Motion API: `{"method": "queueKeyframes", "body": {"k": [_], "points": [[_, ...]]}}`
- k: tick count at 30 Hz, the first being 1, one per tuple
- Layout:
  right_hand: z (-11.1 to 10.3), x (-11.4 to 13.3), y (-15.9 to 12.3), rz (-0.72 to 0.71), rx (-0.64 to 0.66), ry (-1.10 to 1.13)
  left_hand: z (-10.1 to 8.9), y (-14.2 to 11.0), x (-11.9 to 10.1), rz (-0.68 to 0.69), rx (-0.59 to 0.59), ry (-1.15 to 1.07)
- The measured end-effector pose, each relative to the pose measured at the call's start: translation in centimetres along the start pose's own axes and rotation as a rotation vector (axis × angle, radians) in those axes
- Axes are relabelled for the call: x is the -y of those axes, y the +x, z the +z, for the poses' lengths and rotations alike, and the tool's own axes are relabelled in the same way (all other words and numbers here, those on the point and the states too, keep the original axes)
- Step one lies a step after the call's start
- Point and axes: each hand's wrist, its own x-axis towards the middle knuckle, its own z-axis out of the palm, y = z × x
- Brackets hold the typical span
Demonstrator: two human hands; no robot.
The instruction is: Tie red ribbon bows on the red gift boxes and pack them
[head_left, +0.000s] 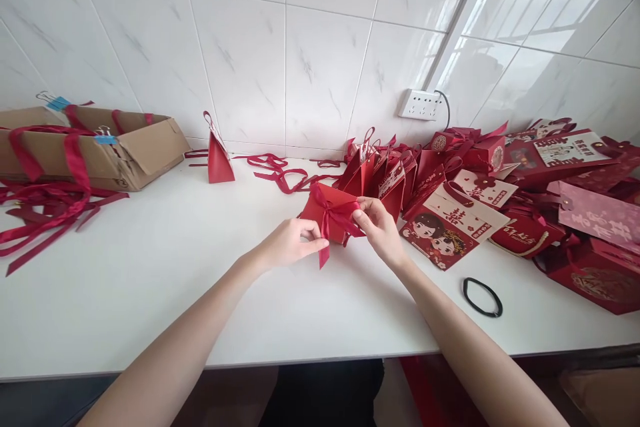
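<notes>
A small red gift box [309, 208] is in front of me on the white table, with a dark red ribbon [326, 208] tied in a bow on it. My left hand [295, 240] pinches a hanging tail of that ribbon between thumb and fingers at the lower left. On the other side, my right hand [377, 227] has thumb and fingertips closed on a loop of the bow at the box's right edge. The underside of the box is hidden.
At left stands a cardboard carton [145, 153] draped with red ribbons [45, 207]. One red pyramid box [220, 160] is near the wall. Several red boxes and printed bags [450, 227] crowd the right. A black hair tie [483, 297] lies nearer the table edge [280, 361].
</notes>
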Motion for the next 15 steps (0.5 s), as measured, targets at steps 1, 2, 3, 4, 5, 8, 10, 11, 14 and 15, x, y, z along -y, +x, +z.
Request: {"method": "queueKeyframes", "body": {"k": [1,2,3,4,5,8,10,11,14,15], "points": [[0.1,0.1,-0.1,-0.003,-0.035,-0.039,0.0,0.0,-0.2,0.011,0.027,-0.019],[0.2,0.3,-0.1,-0.011,-0.067,-0.071,-0.1,-0.1,-0.4,0.022,0.057,-0.036],[0.3,0.4,-0.2,-0.027,-0.093,-0.093,-0.3,-0.3,-0.6,0.029,0.099,-0.050],[0.4,0.6,-0.3,-0.045,-0.097,-0.104,-0.8,-0.5,-0.7,0.025,0.165,-0.058],[0.4,0.7,-0.4,-0.066,-0.088,-0.102,-1.5,-0.7,-0.9,-0.004,0.267,-0.057],[0.3,0.8,-0.6,-0.119,-0.027,-0.067,-4.1,-1.4,-0.9,-0.251,0.586,-0.015],[0.2,0.8,-0.7,-0.138,0.010,-0.051,-5.6,-1.5,-0.6,-0.379,0.484,-0.032],[0.2,0.8,-0.8,-0.149,0.025,-0.049,-5.9,-1.4,-0.4,-0.377,0.308,-0.070],[0.4,0.8,-0.8,-0.167,0.061,-0.040,-5.0,-0.5,0.2,-0.126,-0.239,-0.204],[0.4,0.8,-0.8,-0.167,0.065,-0.038,-4.2,-0.2,0.3,-0.021,-0.314,-0.229]]}}
